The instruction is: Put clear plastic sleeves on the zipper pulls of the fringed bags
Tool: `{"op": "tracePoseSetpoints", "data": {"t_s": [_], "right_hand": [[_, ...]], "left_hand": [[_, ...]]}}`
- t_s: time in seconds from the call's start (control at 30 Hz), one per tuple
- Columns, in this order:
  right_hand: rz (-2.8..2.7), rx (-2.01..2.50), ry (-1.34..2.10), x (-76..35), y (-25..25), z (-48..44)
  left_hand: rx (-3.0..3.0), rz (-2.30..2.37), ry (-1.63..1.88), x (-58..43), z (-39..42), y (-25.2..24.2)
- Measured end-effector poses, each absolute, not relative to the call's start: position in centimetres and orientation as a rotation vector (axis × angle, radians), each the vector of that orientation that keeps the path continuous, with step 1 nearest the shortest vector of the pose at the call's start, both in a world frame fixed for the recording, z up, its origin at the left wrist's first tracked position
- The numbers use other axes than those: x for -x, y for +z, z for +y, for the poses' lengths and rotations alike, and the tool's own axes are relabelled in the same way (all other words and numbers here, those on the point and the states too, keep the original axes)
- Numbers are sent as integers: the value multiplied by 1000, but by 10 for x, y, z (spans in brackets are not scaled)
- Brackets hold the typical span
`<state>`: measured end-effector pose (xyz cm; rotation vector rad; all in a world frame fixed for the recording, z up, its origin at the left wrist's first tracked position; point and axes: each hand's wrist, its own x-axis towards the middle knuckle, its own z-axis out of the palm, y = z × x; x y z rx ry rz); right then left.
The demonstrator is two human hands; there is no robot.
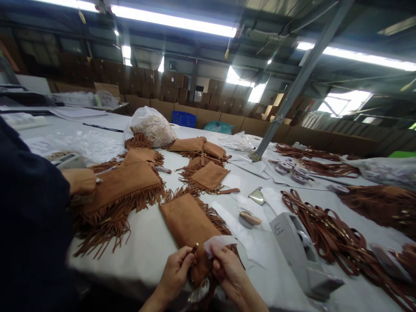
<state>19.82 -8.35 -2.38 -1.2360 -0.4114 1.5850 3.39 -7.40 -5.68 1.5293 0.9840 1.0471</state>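
A tan suede pouch with brown fringe (186,216) lies in front of me at the table's near edge. My left hand (175,268) is closed in a pinch on a small brown strap end (195,248) with a metallic-looking tip, over the pouch's near left side. Between the thumb and fingers of my right hand (229,268) is a thin white piece of tissue paper (219,244), just above the pouch's near right corner. Below the hands, something clear and shiny (199,290) hangs at the edge; I cannot make out what it is.
At left, a co-worker's hand (81,181) rests by another fringed pouch (125,184). More pouches (211,175) lie ahead. To the right are a grey tape dispenser (297,247), brown straps (328,229) and a slanted metal post (282,104). A stuffed plastic bag (151,125) stands farther back.
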Motion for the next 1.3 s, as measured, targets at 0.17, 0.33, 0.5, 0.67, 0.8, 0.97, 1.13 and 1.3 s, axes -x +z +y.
{"op": "tracePoseSetpoints", "data": {"t_s": [0.17,0.33,0.5,0.67,0.8,0.97,1.13,1.3], "right_hand": [[-337,1184,1528,-193,-20,-80],[-345,1135,1567,-187,-7,-79],[-456,1157,1630,-186,-1,-79],[-521,1185,1626,-187,-9,-78],[-674,1221,1602,-185,-14,-78],[-966,1347,1472,-183,-11,-79],[-1284,1534,1213,-181,-6,-83],[-1465,1539,1023,-178,0,-92]], "left_hand": [[-1597,996,1046,-34,-74,-58],[-1658,993,1076,-35,-73,-58],[-1682,995,1076,-35,-73,-55],[-1703,1015,1072,-36,-73,-54],[-1709,1018,1082,-35,-74,-53],[-1693,1036,1083,-34,-73,-53],[-1662,1013,1065,-32,-73,-55],[-1480,1023,1059,-31,-74,-55]]}}
